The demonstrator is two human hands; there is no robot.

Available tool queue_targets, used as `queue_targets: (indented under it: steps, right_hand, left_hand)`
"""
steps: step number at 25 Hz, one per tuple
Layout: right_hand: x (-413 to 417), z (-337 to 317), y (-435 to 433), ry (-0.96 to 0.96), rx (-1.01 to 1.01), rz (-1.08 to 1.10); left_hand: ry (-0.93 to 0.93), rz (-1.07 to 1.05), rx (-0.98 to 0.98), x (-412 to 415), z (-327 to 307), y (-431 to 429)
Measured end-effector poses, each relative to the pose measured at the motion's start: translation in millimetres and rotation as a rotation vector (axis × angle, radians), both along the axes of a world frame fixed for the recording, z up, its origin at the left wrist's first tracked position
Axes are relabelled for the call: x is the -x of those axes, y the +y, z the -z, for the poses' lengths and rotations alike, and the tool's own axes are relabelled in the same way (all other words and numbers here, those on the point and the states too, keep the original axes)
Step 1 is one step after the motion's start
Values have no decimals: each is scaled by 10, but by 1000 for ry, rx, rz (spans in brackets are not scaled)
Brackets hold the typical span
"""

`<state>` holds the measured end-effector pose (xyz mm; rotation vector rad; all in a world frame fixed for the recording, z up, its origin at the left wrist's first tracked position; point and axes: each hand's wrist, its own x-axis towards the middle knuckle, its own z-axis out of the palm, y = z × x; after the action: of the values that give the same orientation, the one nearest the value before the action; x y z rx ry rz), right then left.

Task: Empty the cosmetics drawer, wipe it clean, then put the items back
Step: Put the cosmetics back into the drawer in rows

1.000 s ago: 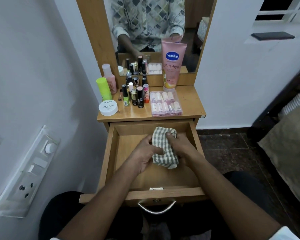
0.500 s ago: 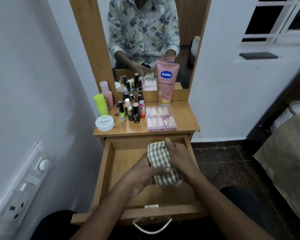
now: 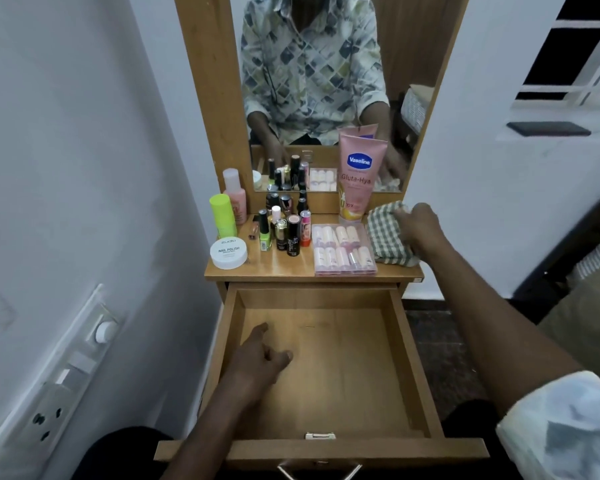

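Over the open drawer (image 3: 326, 368), my left hand (image 3: 257, 362) hovers at its left side, fingers loosely curled and holding nothing. On the counter (image 3: 291, 268) behind stand the small cosmetics bottles (image 3: 284, 230) and the Vaseline tube (image 3: 358, 178). At the right end, my right hand (image 3: 420, 226) grips the checked cloth (image 3: 387, 237), which lies on the counter.
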<state>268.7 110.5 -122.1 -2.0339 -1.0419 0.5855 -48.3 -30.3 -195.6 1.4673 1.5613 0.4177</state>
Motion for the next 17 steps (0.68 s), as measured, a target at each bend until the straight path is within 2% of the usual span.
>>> queue_targets:
  steps: [3, 5, 7, 9, 12, 15, 17]
  right_hand:
    - [180, 131, -30, -413, 42, -37]
    - [187, 183, -82, -545, -57, -13]
    - [153, 218, -82, -539, -164, -52]
    - [168, 262, -129, -536, -144, -186]
    - [209, 355, -204, -778, -12, -412]
    - [281, 285, -237, -801, -15, -367]
    - [404, 229, -366, -678, -190, -316]
  left_hand:
    - [44, 13, -11, -40, -41, -6]
    - [49, 8, -16, -52, -68, -31]
    - [58, -2, -39, -44, -40, -28]
    - [63, -5, -50, -39, -17, -17]
    - [77, 11, -66, -33, 44, -1]
    - [85, 19, -104, -27, 88, 10]
    - [53, -11, -99, -28, 132, 38]
